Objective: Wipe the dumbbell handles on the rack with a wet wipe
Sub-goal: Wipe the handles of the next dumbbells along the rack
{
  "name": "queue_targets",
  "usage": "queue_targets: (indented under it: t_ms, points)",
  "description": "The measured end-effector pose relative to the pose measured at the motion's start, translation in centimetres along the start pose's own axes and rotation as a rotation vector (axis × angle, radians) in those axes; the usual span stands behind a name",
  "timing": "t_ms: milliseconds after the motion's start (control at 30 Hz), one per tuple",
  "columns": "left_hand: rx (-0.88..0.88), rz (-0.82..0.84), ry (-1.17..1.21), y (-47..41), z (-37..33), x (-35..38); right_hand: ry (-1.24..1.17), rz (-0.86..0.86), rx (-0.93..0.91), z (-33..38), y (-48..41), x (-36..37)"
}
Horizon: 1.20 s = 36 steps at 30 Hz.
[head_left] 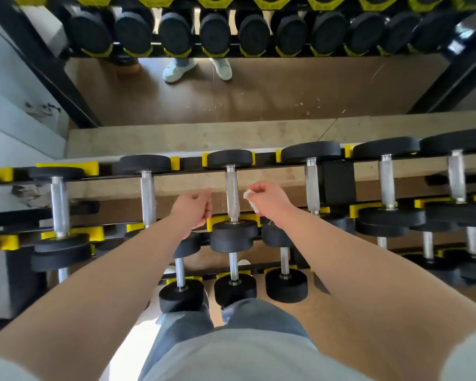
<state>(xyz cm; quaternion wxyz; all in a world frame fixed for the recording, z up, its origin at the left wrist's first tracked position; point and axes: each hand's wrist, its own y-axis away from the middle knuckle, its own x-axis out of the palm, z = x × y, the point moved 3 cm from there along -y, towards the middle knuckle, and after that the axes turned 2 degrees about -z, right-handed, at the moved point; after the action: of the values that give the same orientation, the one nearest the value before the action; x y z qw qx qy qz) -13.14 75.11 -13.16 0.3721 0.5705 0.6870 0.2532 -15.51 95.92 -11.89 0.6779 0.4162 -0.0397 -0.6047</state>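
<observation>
Right hand [270, 198] pinches wipe [250, 199] beside handle [232, 196]; left hand [194, 209] curled, apparently empty. Mirror [259, 92] behind rack [337, 185].

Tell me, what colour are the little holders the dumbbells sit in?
Bright yellow. The cradles show best in the head view, beside the black weights.

Top tier of the rack [337, 185]: black-headed dumbbells lie side by side in yellow cradles, silver knurled handles running front to back. The centre handle [232, 196] sits bare, and a small crumpled white wet wipe [251, 200] hangs just right of it.
</observation>
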Motion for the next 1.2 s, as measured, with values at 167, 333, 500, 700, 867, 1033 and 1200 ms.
queue_targets:
  t_ms: [167, 333, 500, 700, 867, 1033, 1200]
  points:
    - [0.079, -0.051, -0.113, -2.1, -0.6, -0.3, 0.005, 0.028, 0.006, 0.8, -1.4, 0.4]
    - [0.067, -0.018, -0.169, -3.0, -0.6, -0.4, 0.001, 0.002, 0.031, 0.9, -2.9, 1.3]
    - [0.048, 0.021, -0.119, -3.6, -0.2, 0.0, -0.017, 0.025, 0.02, 1.1, -3.9, 1.8]
    - [-0.01, 0.009, -0.094, -4.7, -0.4, 0.3, 0.506, 0.403, -0.022, 0.6, -2.7, 2.1]
    - [-0.007, 0.007, -0.176, -5.1, -0.7, 0.5, 0.145, 0.181, 0.059, 0.8, -4.3, 1.9]
    - [0.005, 0.052, -0.169, -4.9, -1.0, 0.7, -0.192, 0.013, 0.105, 2.1, -5.7, 1.8]
    - [-0.006, 0.027, -0.186, -4.6, -0.9, 1.2, 0.265, 0.364, 0.067, 0.5, -2.8, 1.9]
